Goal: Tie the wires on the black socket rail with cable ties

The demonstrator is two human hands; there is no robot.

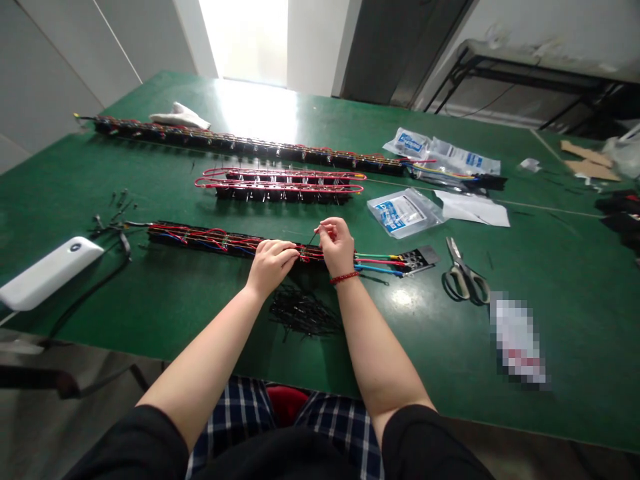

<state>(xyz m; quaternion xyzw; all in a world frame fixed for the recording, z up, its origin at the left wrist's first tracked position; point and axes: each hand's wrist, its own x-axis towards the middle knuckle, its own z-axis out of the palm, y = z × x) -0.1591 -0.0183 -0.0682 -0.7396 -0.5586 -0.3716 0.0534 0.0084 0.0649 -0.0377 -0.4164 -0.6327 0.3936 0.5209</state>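
Head view, left hand (273, 265) on wired strip (220, 241), right pinching dark strand (313, 237), green table (565, 333) open rightward beyond scissors (464, 277).

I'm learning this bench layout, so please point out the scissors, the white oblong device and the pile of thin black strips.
Scissors (462, 267): head view, near the pivot.
White oblong device (53, 272): head view, mid-body.
Pile of thin black strips (303, 313): head view, middle.

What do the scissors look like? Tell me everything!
The scissors have shiny, metal-looking blades, which look nearly shut, and two light loop handles with dark insides. They lie flat on the green table, right of the wired strip, pointing away from the person. A blurred-out thing is close to one handle.
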